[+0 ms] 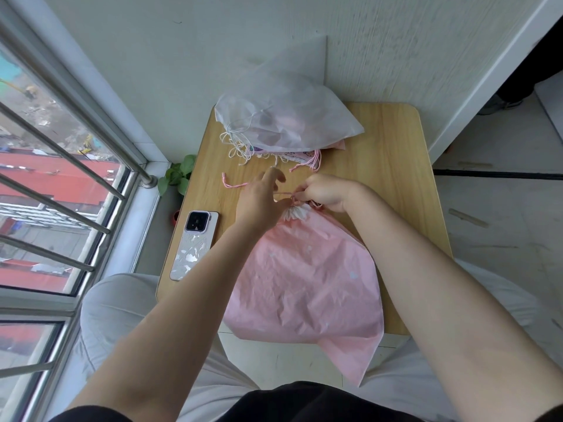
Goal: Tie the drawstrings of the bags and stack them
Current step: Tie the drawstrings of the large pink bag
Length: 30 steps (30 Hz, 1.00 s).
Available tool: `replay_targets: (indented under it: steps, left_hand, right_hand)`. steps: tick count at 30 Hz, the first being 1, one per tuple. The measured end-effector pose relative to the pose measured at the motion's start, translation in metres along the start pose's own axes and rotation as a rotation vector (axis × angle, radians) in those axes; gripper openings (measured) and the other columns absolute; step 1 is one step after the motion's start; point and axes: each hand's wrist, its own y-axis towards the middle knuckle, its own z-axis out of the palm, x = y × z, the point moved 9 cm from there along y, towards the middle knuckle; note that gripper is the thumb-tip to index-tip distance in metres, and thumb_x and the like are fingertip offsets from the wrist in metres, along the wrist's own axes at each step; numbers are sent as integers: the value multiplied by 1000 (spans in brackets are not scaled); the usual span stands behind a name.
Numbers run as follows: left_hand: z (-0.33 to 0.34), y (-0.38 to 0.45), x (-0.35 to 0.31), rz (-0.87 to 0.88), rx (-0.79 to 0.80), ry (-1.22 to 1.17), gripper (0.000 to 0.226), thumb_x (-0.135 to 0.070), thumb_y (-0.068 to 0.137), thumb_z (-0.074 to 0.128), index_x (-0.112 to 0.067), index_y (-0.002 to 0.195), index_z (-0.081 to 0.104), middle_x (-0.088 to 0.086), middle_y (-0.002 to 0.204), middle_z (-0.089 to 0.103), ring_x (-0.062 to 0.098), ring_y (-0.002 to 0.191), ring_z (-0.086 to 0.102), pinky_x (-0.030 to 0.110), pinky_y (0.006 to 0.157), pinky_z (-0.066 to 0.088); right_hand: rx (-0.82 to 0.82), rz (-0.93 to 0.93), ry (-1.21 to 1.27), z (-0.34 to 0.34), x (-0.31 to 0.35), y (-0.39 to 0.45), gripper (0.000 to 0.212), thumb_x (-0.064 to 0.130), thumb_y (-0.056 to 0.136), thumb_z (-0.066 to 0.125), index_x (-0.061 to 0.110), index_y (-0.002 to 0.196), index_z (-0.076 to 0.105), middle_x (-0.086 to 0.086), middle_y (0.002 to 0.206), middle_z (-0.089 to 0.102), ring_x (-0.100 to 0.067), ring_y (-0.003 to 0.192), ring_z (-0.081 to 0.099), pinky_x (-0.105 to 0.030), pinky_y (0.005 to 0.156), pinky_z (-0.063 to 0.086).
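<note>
On one table (380, 153), two hands (292, 193) pinch one pink bag's (304, 275) drawstring (285, 194).

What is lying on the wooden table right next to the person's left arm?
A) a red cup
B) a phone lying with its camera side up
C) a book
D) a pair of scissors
B: a phone in a pale patterned case lies with its camera side up on the light wooden table, just left of the left forearm, while both hands work at the gathered neck of the pink plastic drawstring bag.
</note>
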Motion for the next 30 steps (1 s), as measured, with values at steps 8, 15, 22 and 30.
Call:
replay_targets:
  steps: [8,15,22,30]
  left_hand:
    - [12,1,-11,42,73,5,15,-29,84,68,-17,89,76,-4,87,70,13,82,64,28,67,50]
    - [21,6,-5,-116,113,0,14,-30,84,72,-16,83,75,-1,82,70,16,76,63,24,56,38]
    - [21,5,3,-330,322,-283,20,-22,87,64,-5,79,70,3,63,54,13,52,42,24,49,32]
    - [15,5,11,-355,386,-329,24,-20,95,48,-6,76,53,3,63,43,17,58,36,30,55,28]
  right_hand:
    - [-30,52,152,-3,-17,7,23,7,94,60,-14,101,66,-14,91,60,-20,86,49,-33,78,38]
    - [-57,64,164,-5,-19,1,31,17,88,70,-11,100,68,-10,73,51,-13,57,37,-26,51,31]
    - [-54,-17,181,-9,-9,-6,14,11,90,68,11,76,67,-2,70,59,-9,59,48,-20,54,39]
    - [-139,-22,62,-16,-1,-9,14,3,88,67,3,100,74,-1,75,63,-9,65,55,-21,60,46]
